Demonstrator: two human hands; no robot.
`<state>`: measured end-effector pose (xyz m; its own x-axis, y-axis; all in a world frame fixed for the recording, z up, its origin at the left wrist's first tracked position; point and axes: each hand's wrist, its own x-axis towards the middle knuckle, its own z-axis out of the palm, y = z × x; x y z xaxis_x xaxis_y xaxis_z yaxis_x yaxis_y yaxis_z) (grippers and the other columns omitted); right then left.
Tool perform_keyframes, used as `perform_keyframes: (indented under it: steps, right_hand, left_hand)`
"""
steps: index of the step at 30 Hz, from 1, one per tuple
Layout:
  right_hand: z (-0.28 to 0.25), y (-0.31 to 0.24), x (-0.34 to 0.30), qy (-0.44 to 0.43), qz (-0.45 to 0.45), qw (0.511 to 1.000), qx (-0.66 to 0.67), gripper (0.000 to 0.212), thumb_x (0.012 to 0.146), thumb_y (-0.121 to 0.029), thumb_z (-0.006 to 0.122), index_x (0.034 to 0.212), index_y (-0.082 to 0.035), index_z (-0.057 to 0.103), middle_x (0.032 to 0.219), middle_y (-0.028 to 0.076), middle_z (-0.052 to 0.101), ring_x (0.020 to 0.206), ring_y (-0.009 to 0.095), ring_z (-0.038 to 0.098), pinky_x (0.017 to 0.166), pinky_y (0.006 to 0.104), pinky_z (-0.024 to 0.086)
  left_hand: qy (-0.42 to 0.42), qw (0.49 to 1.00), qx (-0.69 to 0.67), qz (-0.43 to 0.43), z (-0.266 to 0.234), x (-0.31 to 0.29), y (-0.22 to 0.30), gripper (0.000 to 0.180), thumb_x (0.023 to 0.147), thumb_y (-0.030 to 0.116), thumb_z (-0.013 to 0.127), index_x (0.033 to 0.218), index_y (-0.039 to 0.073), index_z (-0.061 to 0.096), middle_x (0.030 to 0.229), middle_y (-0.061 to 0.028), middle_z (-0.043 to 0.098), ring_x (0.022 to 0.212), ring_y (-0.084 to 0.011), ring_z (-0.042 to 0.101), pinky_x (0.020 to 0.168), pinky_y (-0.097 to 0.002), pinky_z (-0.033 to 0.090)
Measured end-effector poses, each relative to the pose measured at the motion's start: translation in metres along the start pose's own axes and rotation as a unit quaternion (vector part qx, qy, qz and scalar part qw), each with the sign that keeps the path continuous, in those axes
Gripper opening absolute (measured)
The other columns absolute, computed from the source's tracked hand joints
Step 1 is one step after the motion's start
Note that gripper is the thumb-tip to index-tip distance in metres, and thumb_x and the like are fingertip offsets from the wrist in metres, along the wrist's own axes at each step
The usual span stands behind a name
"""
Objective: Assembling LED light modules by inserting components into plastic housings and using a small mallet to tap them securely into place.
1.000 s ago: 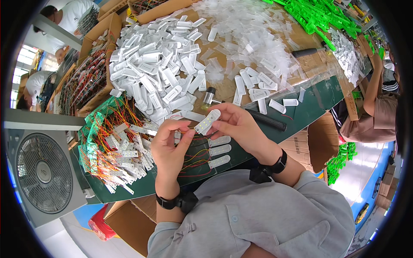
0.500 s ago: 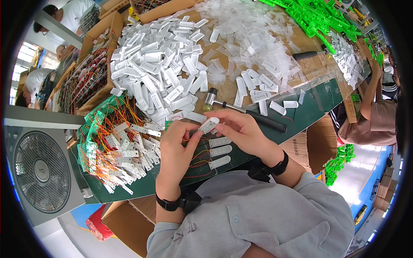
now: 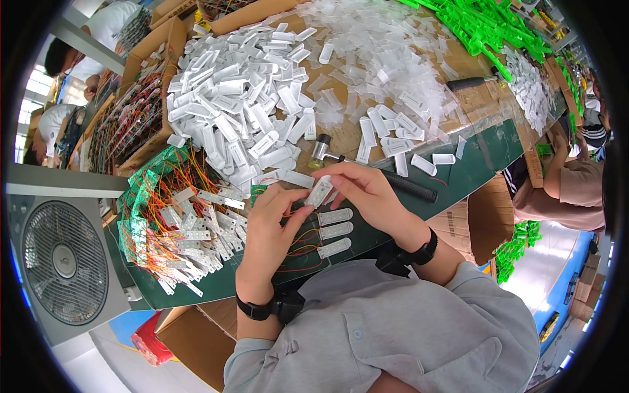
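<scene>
A small white LED board [image 3: 320, 191], set in a white plastic housing, is pinched between both hands above the green table. My left hand [image 3: 272, 213] grips its lower left end with thumb and fingertips. At the upper right end, my right hand [image 3: 364, 193] closes on it, thumb and forefinger on the edges. Just below lie three white housings with boards [image 3: 337, 229] in a stack of rows, red and yellow wires running off their left ends. Left of my left hand spreads a heap of white LED boards with wires [image 3: 196, 229], beside green circuit boards [image 3: 139, 196].
A big pile of white plastic housings [image 3: 239, 98] lies beyond my hands, clear plastic pieces [image 3: 386, 52] to its right. A hammer-like tool with a black handle [image 3: 409, 187] rests by my right hand. A grey fan [image 3: 64, 262] stands left; an open carton [image 3: 488, 219] sits right.
The board and housing in my hands have turned from lying slanted to more upright. My right fingers have shifted along them. A co-worker at the right has moved their arms.
</scene>
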<state>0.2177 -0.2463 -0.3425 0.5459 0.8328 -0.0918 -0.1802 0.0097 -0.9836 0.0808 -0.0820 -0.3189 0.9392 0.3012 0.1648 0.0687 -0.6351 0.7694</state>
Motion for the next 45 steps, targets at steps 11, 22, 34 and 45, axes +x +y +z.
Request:
perform_keyframes:
  steps: [11, 22, 34, 45]
  right_hand:
    - [-0.004, 0.007, 0.006, -0.028, -0.183, 0.967, -0.177, 0.024, 0.101, -0.008, 0.059, 0.122, -0.007, 0.071, 0.103, 0.009, 0.071, 0.086, 0.020, 0.069, 0.077, 0.0323, 0.054]
    - [0.013, 0.004, 0.001, 0.032, -0.160, 0.955, -0.247, 0.019, 0.091, -0.005, 0.071, 0.110, -0.005, 0.070, 0.096, 0.011, 0.072, 0.081, 0.024, 0.071, 0.070, 0.0319, 0.055]
    - [0.026, 0.010, 0.001, 0.149, -0.177, 0.950, -0.211, 0.009, 0.091, -0.003, 0.073, 0.099, 0.001, 0.069, 0.092, 0.009, 0.072, 0.079, 0.015, 0.072, 0.066, 0.0277, 0.055]
    - [0.030, 0.012, 0.008, 0.151, -0.027, 0.987, 0.046, 0.013, 0.095, -0.005, 0.071, 0.107, -0.002, 0.067, 0.089, 0.002, 0.072, 0.071, 0.006, 0.062, 0.062, 0.0244, 0.047]
  left_hand:
    - [0.028, 0.999, 0.041, 0.012, 0.008, 0.001, -0.007, 0.020, 0.082, 0.007, 0.080, 0.098, 0.005, 0.069, 0.078, -0.0073, 0.054, 0.073, -0.0264, 0.053, 0.068, -0.0384, 0.042]
    - [0.034, 0.995, 0.087, 0.025, 0.008, 0.003, -0.003, 0.016, 0.082, 0.009, 0.079, 0.093, 0.006, 0.069, 0.085, -0.0080, 0.060, 0.084, -0.0313, 0.058, 0.080, -0.0423, 0.043]
    - [0.118, 0.989, -0.065, -0.062, 0.003, 0.001, -0.007, 0.024, 0.088, 0.000, 0.074, 0.112, 0.001, 0.069, 0.091, -0.0050, 0.070, 0.085, -0.0128, 0.063, 0.085, -0.0273, 0.050]
    - [0.100, 0.983, -0.125, -0.092, -0.001, -0.003, -0.011, 0.024, 0.084, -0.001, 0.079, 0.107, 0.002, 0.073, 0.082, -0.0071, 0.073, 0.080, -0.0160, 0.069, 0.079, -0.0299, 0.052]
